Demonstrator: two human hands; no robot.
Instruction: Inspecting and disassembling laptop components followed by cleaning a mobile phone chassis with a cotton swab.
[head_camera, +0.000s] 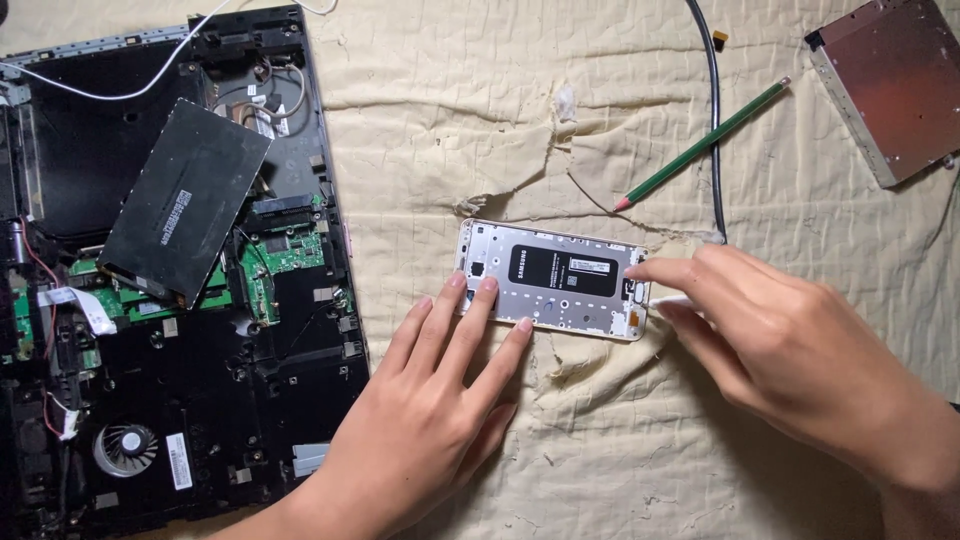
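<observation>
The left hand (430, 400) comes in from the near edge of the counter, lying flat and open, with three fingertips pressing down on the near-left part of the opened phone (553, 277). The right hand (790, 350) reaches in from the right with its fingers drawn together, seemingly pinching a thin pale tool (672, 299) whose tip sits at the phone's right end; whether the grip is firm I cannot tell. The phone lies back-up, cover off, near the middle of the counter on a torn cream cloth (600, 450).

To my eye, the work wants a steady hold from the flat hand so the phone doesn't slide on the loose cloth, and only light, shallow pressure at the tool's tip so nothing inside gets bent.

To the left lies an opened laptop (150, 400) with its fan and green boards showing. Farther back, a green pencil (705, 145) lies beside a black cable (713, 110), and a metal drive (885, 85) sits at the far right corner.
</observation>
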